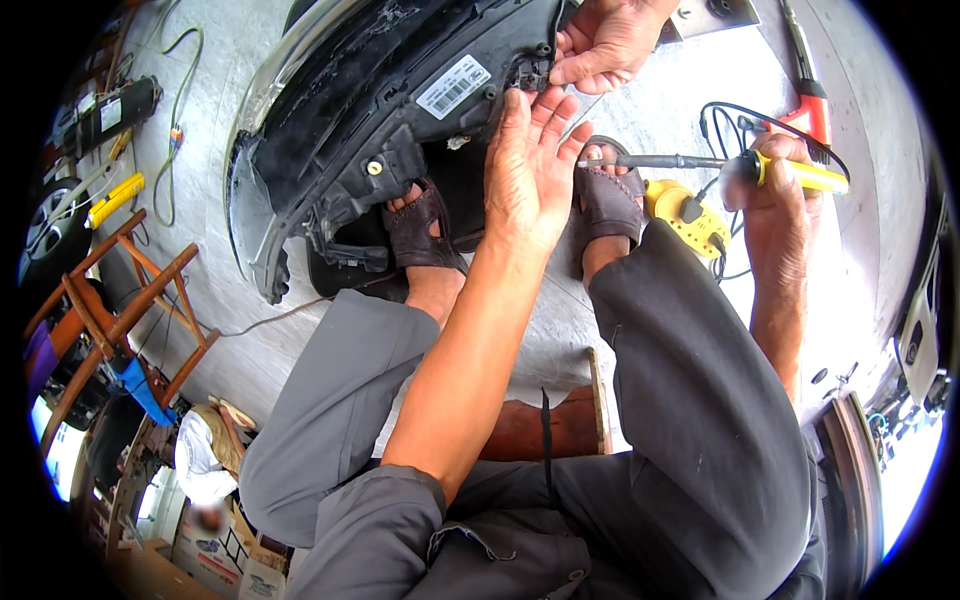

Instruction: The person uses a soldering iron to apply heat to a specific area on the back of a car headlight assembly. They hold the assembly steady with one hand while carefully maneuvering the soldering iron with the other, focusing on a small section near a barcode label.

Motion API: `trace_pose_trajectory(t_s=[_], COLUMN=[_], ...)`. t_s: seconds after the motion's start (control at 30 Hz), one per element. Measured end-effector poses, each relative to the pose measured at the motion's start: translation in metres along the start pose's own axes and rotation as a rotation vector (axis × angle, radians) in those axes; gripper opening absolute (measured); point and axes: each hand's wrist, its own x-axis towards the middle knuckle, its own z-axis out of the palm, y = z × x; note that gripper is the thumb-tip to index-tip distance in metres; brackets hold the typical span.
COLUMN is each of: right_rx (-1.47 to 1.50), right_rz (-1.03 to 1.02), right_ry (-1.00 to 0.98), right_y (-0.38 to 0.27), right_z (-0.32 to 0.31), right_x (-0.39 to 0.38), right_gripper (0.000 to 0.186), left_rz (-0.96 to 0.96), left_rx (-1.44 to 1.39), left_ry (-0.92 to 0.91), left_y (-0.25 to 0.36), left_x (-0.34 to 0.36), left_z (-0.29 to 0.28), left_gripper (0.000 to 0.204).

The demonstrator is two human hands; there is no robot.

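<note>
A large black car headlight housing (375, 110) with a clear lens edge lies at my feet, its back side facing up. My left hand (530, 180) reaches to its right end, palm up with fingers stretched out, the fingertips close to a small black bracket (527, 75). My right hand (785, 200) grips the yellow handle of a soldering iron (810, 177). The iron's metal shaft points left, and its tip is near my left fingers. Another person's hand (610, 45) comes from the top and pinches at the bracket beside my fingertips.
A yellow round power socket (690, 218) with plugged cords sits right of my sandal (610, 205). Beyond it lies a red tool (815, 115) with a black cable. Wooden stool legs (130, 290) stand at left, near a yellow-handled tool (115, 200).
</note>
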Motion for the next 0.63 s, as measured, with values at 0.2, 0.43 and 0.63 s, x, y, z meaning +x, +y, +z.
trace_pose_trajectory(t_s=[0.2,0.43,0.63], right_rx=[0.079,0.139,0.289], right_rz=[0.048,0.095,0.141], right_ry=[0.003,0.041,0.048], right_y=[0.002,0.006,0.001], right_z=[-0.002,-0.008,-0.003], right_x=[-0.006,-0.025,-0.047], right_gripper=[0.026,0.025,0.022], left_rz=[-0.045,-0.101,-0.084], left_rx=[0.107,0.189,0.318], left_ry=[0.116,0.206,0.228], left_y=[-0.003,0.008,0.041], left_x=[-0.013,-0.044,-0.082], left_z=[-0.014,-0.033,-0.047], left_gripper=[0.037,0.029,0.033])
